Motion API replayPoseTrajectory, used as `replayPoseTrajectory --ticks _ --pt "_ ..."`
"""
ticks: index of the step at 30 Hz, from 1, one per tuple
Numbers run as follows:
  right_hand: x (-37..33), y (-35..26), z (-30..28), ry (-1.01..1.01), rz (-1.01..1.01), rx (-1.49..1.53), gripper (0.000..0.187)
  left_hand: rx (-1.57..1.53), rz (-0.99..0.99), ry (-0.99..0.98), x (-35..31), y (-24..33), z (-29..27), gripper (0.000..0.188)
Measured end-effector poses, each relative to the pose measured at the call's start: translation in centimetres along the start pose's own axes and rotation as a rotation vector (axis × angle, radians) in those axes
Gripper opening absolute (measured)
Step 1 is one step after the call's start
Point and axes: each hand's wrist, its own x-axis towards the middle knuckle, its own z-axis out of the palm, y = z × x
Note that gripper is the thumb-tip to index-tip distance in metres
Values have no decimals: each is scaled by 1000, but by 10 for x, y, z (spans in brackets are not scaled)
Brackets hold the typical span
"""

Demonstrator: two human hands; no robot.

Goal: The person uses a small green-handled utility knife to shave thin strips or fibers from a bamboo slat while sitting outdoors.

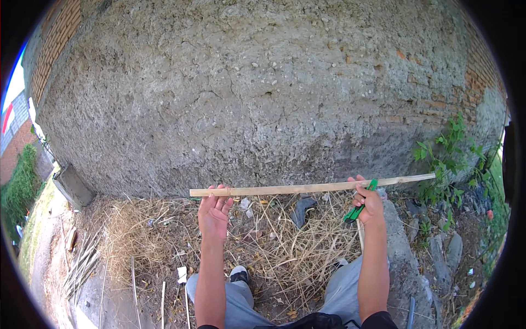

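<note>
Currently, the view looks down along a rough rendered wall (263, 93) onto ground covered with dry straw (274, 241). At the far left, a loose bundle of thin sticks (82, 263) lies on the ground beside a concrete block (72, 186) at the foot of the wall.

The left hand (215, 211) is raised palm-up with the fingers (222, 193) curled lightly over the left end of a long pale wooden stick (307, 188). The grip is loose (the palm remains largely open beneath the stick). The stick is held roughly level in the air, just in front of the base of the wall and above the straw, spanning from the left hand across to the right and extending past the right hand toward the weeds.

The right hand (368, 204) is closed around the stick nearer its right end. The same hand also grips a green-handled tool (359, 205), pinned against the stick; its working end is hidden, so the tool type cannot be determined.

Below the hands, both knees in grey trousers (345, 290) are visible, with a shoe (239, 273) showing between them on the straw.

At the right, green weeds (446, 159) grow against the wall, near flat stones (446, 252) on the ground.
</note>
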Motion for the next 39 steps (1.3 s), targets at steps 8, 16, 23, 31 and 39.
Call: replayPoseTrajectory --ticks 8,16,23,31,39 --pt "5 9 11 157 -9 115 26 107 -13 58 1 2 -17 30" --pt "5 7 6 262 -87 11 20 177 -38 94 -3 1 -15 30" --pt "7 9 7 294 -25 76 24 170 -39 105 -4 1 -10 25" --pt "12 10 10 319 4 202 23 184 -32 129 -5 -1 -11 23" --pt "28 17 -5 331 -14 306 25 263 -97 106 -7 1 -10 22"
